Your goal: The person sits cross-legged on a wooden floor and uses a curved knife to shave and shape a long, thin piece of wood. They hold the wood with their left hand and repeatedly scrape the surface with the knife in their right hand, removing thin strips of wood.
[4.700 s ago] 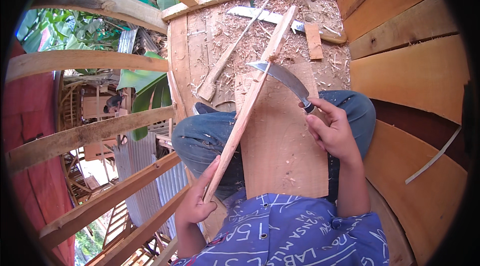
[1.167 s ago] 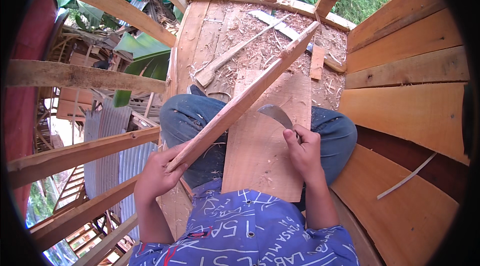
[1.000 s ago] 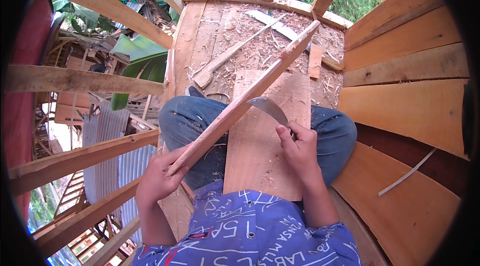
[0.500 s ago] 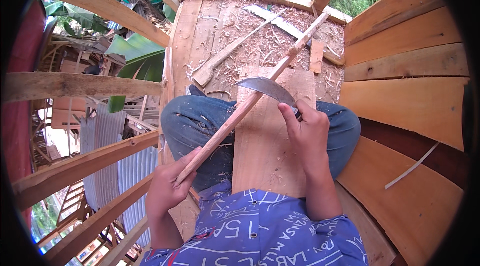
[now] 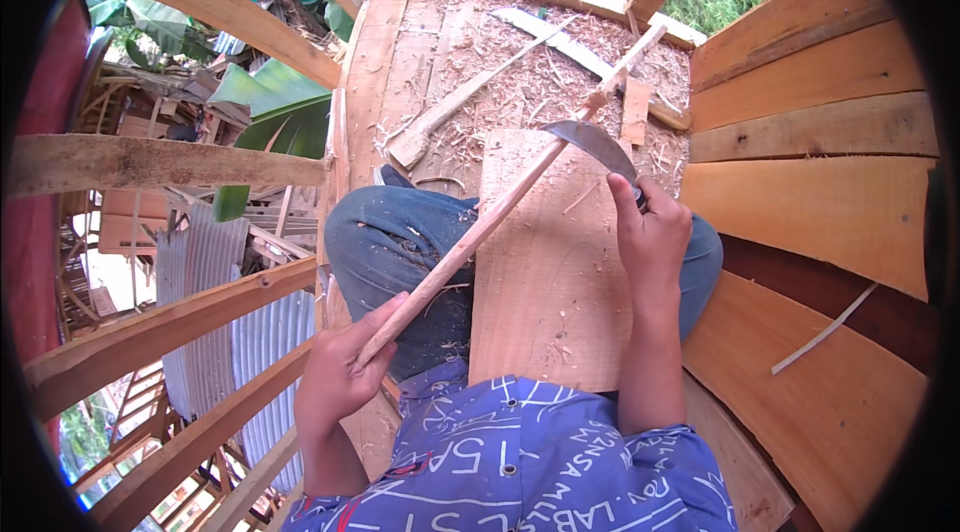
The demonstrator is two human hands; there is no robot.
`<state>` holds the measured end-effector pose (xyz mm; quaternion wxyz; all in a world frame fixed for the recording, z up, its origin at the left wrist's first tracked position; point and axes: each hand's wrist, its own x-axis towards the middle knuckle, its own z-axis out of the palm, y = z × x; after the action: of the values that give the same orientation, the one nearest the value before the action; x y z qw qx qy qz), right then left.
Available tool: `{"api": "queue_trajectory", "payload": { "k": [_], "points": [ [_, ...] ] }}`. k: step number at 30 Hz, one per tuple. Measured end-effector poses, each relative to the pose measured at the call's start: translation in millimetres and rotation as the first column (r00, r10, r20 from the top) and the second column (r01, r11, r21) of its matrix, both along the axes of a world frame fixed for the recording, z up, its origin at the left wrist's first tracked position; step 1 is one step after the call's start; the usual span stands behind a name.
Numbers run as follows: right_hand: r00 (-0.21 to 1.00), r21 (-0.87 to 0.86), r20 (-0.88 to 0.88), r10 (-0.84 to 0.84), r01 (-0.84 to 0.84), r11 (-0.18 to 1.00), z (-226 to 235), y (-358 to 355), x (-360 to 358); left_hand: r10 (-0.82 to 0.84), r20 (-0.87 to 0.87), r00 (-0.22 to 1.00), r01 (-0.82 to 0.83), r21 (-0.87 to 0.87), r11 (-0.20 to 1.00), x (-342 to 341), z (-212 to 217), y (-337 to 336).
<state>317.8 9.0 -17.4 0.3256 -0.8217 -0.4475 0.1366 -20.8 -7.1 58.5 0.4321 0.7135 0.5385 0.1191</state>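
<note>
Over the crossed legs in blue trousers (image 5: 395,232): flat, pale-brown rectangular wooden board (image 5: 545,302), landmark for these notes. Long, slim, pinkish-tan wooden stick (image 5: 470,243) slants above the board's far-left part, near end left of the board, far end past its far-right corner. Long axis diagonal, near left to far right; narrow tip points away from the body.

Left hand (image 5: 343,372), left of the board: fingers curled around the stick's near end, no gap seen. Right hand (image 5: 655,232), at the board's right edge: fingers wrapped round the dark handle of a curved grey metal knife (image 5: 600,145), thumb laid toward the blade. Blade crosses the stick above the board's far edge; whether it bites, cannot tell.

Progress, judged: partway. Pale curled wood shavings (image 5: 455,57) lie thick beyond the board; near length of stick looks pared fairly even. Left, seemingly: a rough raised lump just past the board's far edge, with the length beyond it uneven.
</note>
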Motion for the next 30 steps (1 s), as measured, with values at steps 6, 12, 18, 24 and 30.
{"api": "queue_trajectory", "payload": {
  "k": [6,12,18,24,30],
  "points": [
    [0.999,0.011,0.031,-0.016,0.015,1.0,-8,-1,12,0.009,-0.024,1.0,-0.01,-0.047,0.999,2,4,1],
    [0.981,-0.011,-0.103,0.164,-0.166,0.986,20,-14,-27,0.01,-0.008,1.0,-0.01,-0.093,0.996,1,4,2],
    [0.975,-0.019,-0.078,0.209,-0.211,0.977,24,-7,-37,0.02,-0.01,1.0,-0.021,-0.077,0.997,3,5,-2],
    [0.983,-0.05,0.02,0.182,-0.181,0.982,15,2,-26,0.015,-0.012,1.0,-0.016,-0.036,0.999,11,6,-3],
    [0.986,-0.026,0.053,0.161,-0.16,0.987,4,7,-20,-0.009,-0.019,1.0,0.009,0.026,1.0,10,5,-6]
  ]
}}
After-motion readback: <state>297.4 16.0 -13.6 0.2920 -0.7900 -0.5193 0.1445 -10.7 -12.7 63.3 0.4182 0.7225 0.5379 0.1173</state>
